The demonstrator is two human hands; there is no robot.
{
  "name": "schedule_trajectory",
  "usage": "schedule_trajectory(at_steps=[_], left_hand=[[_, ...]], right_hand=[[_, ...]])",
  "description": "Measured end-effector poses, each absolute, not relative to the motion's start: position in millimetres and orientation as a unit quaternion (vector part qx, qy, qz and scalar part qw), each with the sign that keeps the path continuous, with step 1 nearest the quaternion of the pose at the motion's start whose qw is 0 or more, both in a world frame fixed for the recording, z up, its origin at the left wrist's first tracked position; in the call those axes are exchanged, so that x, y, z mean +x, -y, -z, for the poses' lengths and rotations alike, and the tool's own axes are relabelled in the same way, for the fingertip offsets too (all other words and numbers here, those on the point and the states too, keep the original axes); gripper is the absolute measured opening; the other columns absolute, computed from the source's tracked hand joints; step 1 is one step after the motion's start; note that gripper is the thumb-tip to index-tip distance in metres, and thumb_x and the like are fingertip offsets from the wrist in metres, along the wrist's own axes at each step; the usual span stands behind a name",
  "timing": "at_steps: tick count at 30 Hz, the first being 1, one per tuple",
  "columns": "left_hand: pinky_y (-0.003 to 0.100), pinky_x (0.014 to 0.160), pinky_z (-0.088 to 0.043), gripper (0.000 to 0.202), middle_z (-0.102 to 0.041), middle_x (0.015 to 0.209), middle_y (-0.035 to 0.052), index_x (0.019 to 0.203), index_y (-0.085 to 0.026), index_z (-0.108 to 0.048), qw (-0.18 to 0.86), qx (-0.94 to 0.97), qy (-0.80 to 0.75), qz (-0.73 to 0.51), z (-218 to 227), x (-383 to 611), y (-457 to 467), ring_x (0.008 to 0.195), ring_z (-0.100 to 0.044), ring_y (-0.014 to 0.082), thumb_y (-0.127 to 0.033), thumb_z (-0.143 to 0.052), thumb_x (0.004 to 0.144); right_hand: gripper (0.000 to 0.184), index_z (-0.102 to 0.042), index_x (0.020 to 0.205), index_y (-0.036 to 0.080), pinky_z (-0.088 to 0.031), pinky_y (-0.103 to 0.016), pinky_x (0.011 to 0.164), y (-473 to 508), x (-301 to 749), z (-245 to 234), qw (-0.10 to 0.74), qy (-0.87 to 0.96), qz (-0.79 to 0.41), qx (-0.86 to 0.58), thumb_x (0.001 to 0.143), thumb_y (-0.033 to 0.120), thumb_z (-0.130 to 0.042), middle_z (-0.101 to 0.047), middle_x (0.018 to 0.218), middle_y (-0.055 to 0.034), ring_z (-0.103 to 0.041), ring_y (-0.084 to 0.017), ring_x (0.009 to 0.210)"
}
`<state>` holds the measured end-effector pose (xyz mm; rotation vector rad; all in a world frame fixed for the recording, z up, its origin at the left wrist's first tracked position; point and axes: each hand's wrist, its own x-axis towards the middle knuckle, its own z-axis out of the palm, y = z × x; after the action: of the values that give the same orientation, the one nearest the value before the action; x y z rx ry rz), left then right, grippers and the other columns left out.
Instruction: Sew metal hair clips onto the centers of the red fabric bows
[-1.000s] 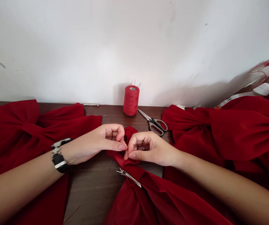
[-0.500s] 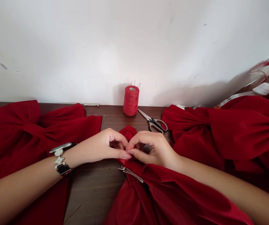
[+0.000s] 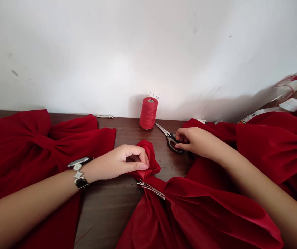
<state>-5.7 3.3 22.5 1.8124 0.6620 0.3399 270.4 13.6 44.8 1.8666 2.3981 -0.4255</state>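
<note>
Deep red fabric, gathered into a large pleated bow (image 3: 202, 211), is spreading across the near middle of the dark brown wooden table (image 3: 102, 211). A slim silver-coloured metal hair clip (image 3: 152, 190) is lying across its gathered part, and a narrower folded end of red fabric (image 3: 152, 160) is extending beyond the clip. At that folded end, the left hand (image 3: 129, 160) is pinching narrowly, thumb and forefinger tips meeting; whatever they may be holding is too small to tell. A watch band with a black strap and silver charms (image 3: 78, 172) is circling the left wrist. The right hand (image 3: 197, 140) is curling its fingers at the grey-and-black handles of steel-bladed scissors (image 3: 167, 134); I cannot tell whether the grip is closed on them. Just beside the blade tips, an upright red thread spool (image 3: 148, 113) is standing near the white wall (image 3: 86, 52), thin needles (image 3: 153, 94) sticking up from its top. Another wide red bow (image 3: 41, 141) is lying at the left, and heaped red fabric (image 3: 272, 145) is filling the right side.
</note>
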Motion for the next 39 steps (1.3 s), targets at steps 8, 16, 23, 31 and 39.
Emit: schedule_trajectory(at_steps=[8, 16, 23, 31, 39], left_hand=[[0.026, 0.07, -0.045, 0.027, -0.074, 0.09, 0.0062, 0.076, -0.019, -0.048, 0.597, 0.733, -0.296, -0.14, -19, -5, -6, 0.08, -0.064, 0.0164, -0.039, -0.052, 0.094], [0.026, 0.073, -0.048, 0.027, -0.077, 0.093, 0.0067, 0.077, -0.021, -0.041, 0.636, 0.696, -0.3, -0.143, -17, -7, -4, 0.086, -0.07, 0.0181, -0.039, -0.047, 0.097], [0.026, 0.073, -0.049, 0.029, -0.077, 0.09, 0.0052, 0.077, -0.022, -0.041, 0.631, 0.692, -0.317, -0.15, -17, -7, -4, 0.088, -0.071, 0.0196, -0.044, -0.047, 0.096], [0.025, 0.071, -0.051, 0.029, -0.073, 0.084, 0.0032, 0.076, -0.021, -0.044, 0.641, 0.675, -0.329, -0.161, -18, -7, -3, 0.086, -0.071, 0.0182, -0.043, -0.051, 0.093], [0.026, 0.072, -0.051, 0.028, -0.073, 0.083, 0.0036, 0.076, -0.021, -0.045, 0.642, 0.671, -0.334, -0.16, -19, -6, -3, 0.083, -0.069, 0.0171, -0.042, -0.051, 0.093]], right_hand=[[0.018, -0.058, 0.086, 0.018, -0.035, -0.026, 0.058, -14, 264, -39, 0.066, -0.744, 0.105, 0.657, 0.082, 0.034, -0.065, -0.068, 0.084, -0.0061, -0.06, -0.019, 0.072], [0.028, -0.06, 0.092, 0.016, -0.04, -0.022, 0.056, 10, 289, -102, -0.032, -0.719, 0.434, 0.542, 0.08, 0.041, -0.064, -0.062, 0.075, -0.0028, -0.054, -0.013, 0.063], [0.014, -0.06, 0.07, 0.015, -0.034, -0.021, 0.052, 14, 268, -90, 0.03, -0.763, 0.429, 0.482, 0.075, 0.027, -0.062, -0.057, 0.065, 0.0012, -0.049, -0.01, 0.059], [0.017, -0.057, 0.067, 0.017, -0.027, -0.023, 0.048, 13, 261, -81, 0.114, -0.77, 0.391, 0.491, 0.075, 0.032, -0.06, -0.047, 0.06, 0.0042, -0.038, -0.009, 0.055], [0.022, -0.056, 0.064, 0.017, -0.024, -0.024, 0.047, 16, 256, -85, 0.123, -0.767, 0.373, 0.507, 0.076, 0.035, -0.058, -0.044, 0.059, 0.0036, -0.036, -0.009, 0.056]])
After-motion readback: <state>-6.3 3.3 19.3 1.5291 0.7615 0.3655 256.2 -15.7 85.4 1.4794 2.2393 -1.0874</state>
